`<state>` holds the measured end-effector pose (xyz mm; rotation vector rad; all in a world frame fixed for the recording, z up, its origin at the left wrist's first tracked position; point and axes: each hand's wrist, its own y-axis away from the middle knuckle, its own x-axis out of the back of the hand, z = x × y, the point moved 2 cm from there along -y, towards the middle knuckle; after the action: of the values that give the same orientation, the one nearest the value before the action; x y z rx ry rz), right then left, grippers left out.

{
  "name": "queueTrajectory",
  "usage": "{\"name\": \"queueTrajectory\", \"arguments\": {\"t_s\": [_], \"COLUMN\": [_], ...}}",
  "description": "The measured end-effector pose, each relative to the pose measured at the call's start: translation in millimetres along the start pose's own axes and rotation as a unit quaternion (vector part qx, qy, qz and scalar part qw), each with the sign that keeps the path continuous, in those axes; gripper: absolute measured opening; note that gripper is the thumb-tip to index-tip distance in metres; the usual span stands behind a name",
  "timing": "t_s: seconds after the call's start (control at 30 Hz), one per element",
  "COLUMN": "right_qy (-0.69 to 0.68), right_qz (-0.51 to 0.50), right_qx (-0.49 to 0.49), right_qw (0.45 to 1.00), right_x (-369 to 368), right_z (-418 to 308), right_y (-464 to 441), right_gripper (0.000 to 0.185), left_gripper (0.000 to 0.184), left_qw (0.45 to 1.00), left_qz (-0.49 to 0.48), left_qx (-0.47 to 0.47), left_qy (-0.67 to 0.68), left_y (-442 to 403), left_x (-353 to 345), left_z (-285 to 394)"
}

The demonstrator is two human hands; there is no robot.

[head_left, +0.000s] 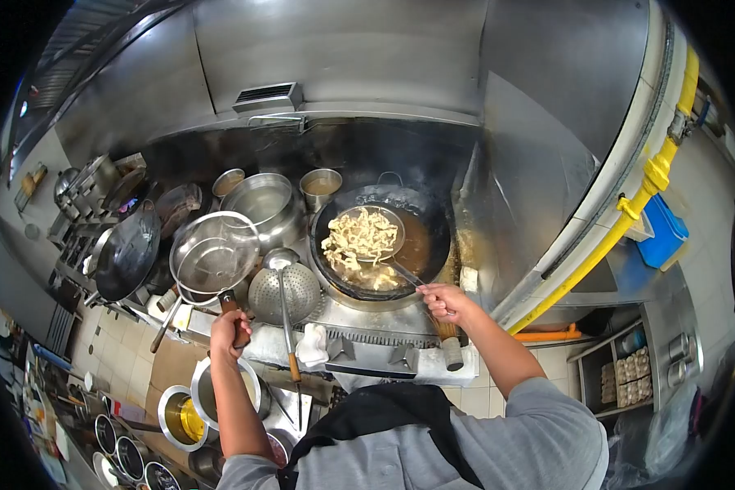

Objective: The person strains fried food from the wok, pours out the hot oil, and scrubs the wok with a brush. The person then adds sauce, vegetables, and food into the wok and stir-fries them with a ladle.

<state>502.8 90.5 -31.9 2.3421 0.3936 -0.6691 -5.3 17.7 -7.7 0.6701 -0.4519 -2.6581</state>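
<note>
My left hand (230,331) is wrapped round the brown handle of a round mesh strainer (215,255), which is held to the left of the stove's big wok. My right hand (445,302) grips the metal handle of a skimmer (399,231) over the black wok (443,260). Pale fried pieces of food (361,233) are heaped on the skimmer, and some lie at the wok's near left side. Brown oil (416,245) shows in the wok's right half. Whether the strainer rests on anything beneath it cannot be made out.
A perforated ladle (284,294) and a solid ladle (282,258) lie between strainer and wok. Behind stand a large metal pot (261,200) and a small pot (320,186). A white cloth (312,345) lies on the stove's front edge. A yellow pipe (580,278) runs along the right.
</note>
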Motion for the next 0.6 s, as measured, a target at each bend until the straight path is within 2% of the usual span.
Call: {"name": "queueTrajectory", "arguments": {"t_s": [0.07, 0.1, 0.2, 0.23, 0.33, 0.57, 0.6], "right_qy": [0.035, 0.047, 0.114, 0.116, 0.122, 0.116, 0.188], "right_qz": [0.033, 0.047, 0.088, 0.088, 0.089, 0.071, 0.108], "right_qx": [0.029, 0.024, 0.059, 0.057, 0.095, 0.130, 0.138], "right_qw": [0.998, 0.998, 0.988, 0.988, 0.984, 0.982, 0.966], "right_x": [-12, -6, -7, -11, -23, -72, -74], "right_z": [-3, -10, -29, -29, -41, -62, -62], "right_y": [18, 37, 58, 64, 84, 118, 117], "right_gripper": [0.013, 0.013, 0.009, 0.009, 0.012, 0.017, 0.022], "left_gripper": [0.010, 0.010, 0.005, 0.010, 0.008, 0.006, 0.005], "left_qw": [0.997, 0.998, 0.990, 0.985, 0.982, 0.975, 0.974], "left_qz": [0.011, 0.009, -0.004, -0.043, -0.081, -0.129, -0.148], "left_qx": [-0.042, -0.030, -0.048, -0.035, -0.027, 0.055, 0.072], "left_qy": [-0.062, -0.047, -0.131, -0.162, -0.168, -0.170, -0.155], "left_y": [29, 37, 33, 31, 19, 0, 2], "left_x": [-33, -51, -80, -83, -110, -174, -180], "left_z": [13, -4, -13, -16, -35, -74, -75]}}
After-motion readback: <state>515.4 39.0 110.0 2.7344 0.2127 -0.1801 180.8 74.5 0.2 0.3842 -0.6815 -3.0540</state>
